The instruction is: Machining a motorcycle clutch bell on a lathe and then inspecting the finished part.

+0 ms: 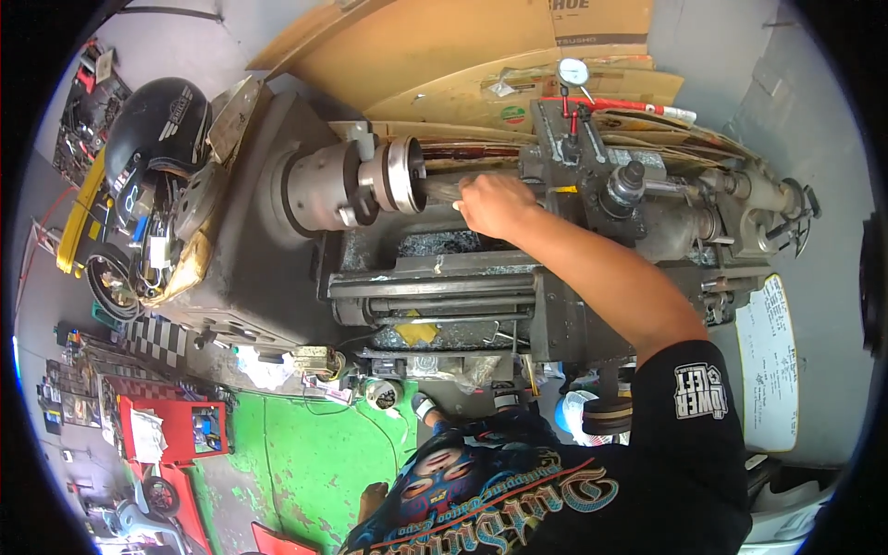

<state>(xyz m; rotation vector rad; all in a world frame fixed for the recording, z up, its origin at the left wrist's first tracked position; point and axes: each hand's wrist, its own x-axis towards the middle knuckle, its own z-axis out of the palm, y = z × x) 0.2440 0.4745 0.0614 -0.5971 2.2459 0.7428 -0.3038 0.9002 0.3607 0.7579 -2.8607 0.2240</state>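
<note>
My right hand (pixel 490 205) reaches over the metal lathe, fingers closed on a long greyish object (pixel 442 185) that points toward the ringed workpiece (pixel 402 176) on the lathe's chuck (pixel 319 190); I cannot make out exactly what it is. A dial gauge (pixel 573 73) stands behind the tool post (pixel 624 192), right of this hand. The carriage rails (pixel 435 287) run below my forearm. My left hand (pixel 374 495) hangs low beside my body at the bottom, small and partly hidden, its fingers unclear.
A black helmet (pixel 155 139) and clutter sit on the headstock's left. Cardboard sheets (pixel 425 55) lean behind the lathe. A red cart (pixel 171 421) stands on the green floor (pixel 277 444) at lower left. A written board (pixel 768 361) is at the right.
</note>
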